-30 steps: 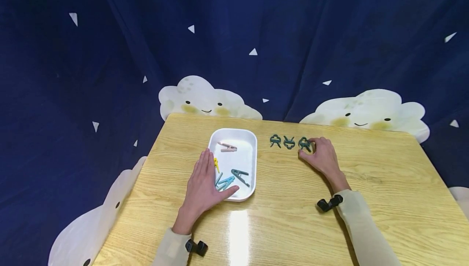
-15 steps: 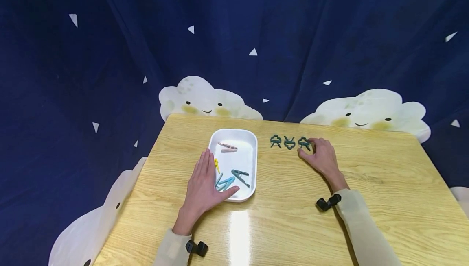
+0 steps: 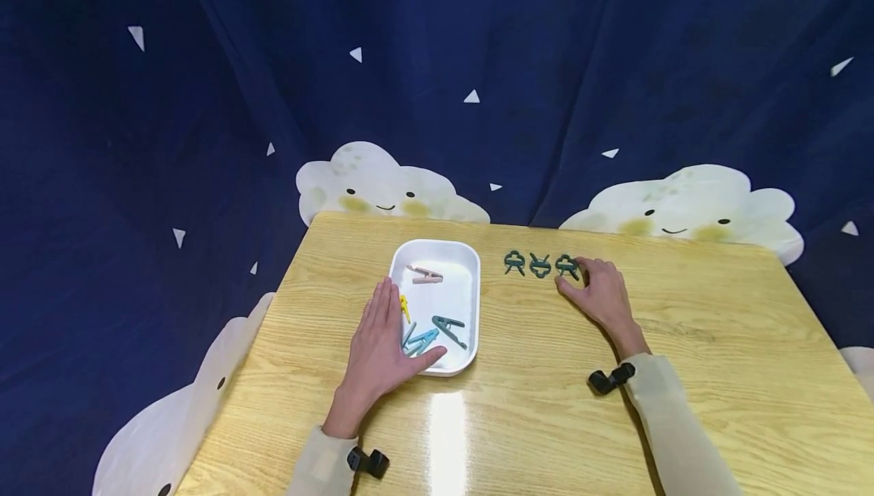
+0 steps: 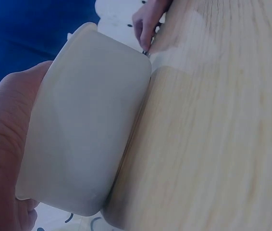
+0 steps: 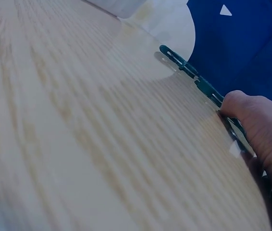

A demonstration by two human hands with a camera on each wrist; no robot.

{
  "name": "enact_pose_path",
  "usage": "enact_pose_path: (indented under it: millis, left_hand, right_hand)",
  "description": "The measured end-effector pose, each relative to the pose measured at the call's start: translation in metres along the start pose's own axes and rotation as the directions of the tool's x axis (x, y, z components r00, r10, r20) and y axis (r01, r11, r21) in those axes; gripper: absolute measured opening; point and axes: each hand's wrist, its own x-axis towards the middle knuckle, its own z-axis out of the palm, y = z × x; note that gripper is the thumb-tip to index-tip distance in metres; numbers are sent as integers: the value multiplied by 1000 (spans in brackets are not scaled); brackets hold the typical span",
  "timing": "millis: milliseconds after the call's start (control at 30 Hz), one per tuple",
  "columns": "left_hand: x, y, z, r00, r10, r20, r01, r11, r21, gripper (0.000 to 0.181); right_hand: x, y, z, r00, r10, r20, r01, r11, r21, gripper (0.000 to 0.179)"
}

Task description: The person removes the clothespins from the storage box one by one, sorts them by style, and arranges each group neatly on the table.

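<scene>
From where I sit, my feeds show a dark blue curtain (image 3: 423, 64) behind a pale wooden table (image 3: 532, 420), and on the table a white tray (image 3: 459, 291) with the work laid out around it. The left hand (image 3: 377, 348) lies along the tray's left side, fingers straight and together, thumb spread wide across the near end, pinching nothing that I can make out. The right hand (image 3: 601, 291) has its thumb and forefinger curled narrow about the rightmost green clip (image 3: 566, 266); I read that as a light pinch, with the clip on or just above the tabletop. In the tray I count a dark teal peg (image 3: 447, 321), a pink peg (image 3: 428, 280), a light blue peg (image 3: 425, 337) and a yellow peg (image 3: 406, 309), some partly behind the hand. Right of the tray, the middle green clip (image 3: 540, 266) has its legs pointing away, while the left green clip (image 3: 514, 262) and the held one point theirs nearer. I judge the row of three nearly settled, with the last clip yet to be released; whether the pegs come into it, I cannot tell.
</scene>
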Motion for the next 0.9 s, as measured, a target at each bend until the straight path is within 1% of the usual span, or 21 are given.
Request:
enact_pose_path:
  millis: [67, 133, 267, 300, 367, 467, 567, 733, 900]
  left_hand:
    - [0, 0, 0, 1000, 3, -6, -3, 1000, 0, 135]
    - [1, -1, 0, 1000, 2, -7, -2, 1000, -2, 135]
    - [0, -1, 1, 1000, 0, -2, 0, 1000, -4, 135]
    - [0, -1, 1, 1000, -1, 0, 1, 1000, -3, 135]
    - [0, -1, 1, 1000, 2, -5, -2, 1000, -2, 136]
    - [0, -1, 1, 1000, 5, -16, -5, 1000, -2, 136]
    - [0, -1, 0, 1000, -3, -14, 3, 1000, -3, 136]
    - [-1, -2, -1, 1000, -16, 3, 16, 1000, -12, 135]
    - [0, -1, -1, 1000, -18, 15, 18, 1000, -20, 135]
  right_hand:
    - [1, 0, 0, 1000, 2, -2, -2, 1000, 5, 57]
    - [1, 0, -1, 1000, 10, -4, -10, 1000, 11, 62]
    - [-1, -3, -2, 999, 38, -2, -38, 999, 27, 74]
    - [-2, -4, -2, 999, 44, -4, -43, 999, 28, 81]
    - [-4, -6, -2, 998, 60, -3, -60, 998, 36, 87]
    - [-8, -11, -2, 997, 82, 3, -82, 995, 51, 93]
    - [-13, -17, -1, 996, 91, 9, -91, 993, 74, 96]
    - [-22, -29, 0, 999, 47, -10, -46, 994, 100, 92]
    - [-34, -46, 3, 998, -42, -42, 47, 990, 135, 79]
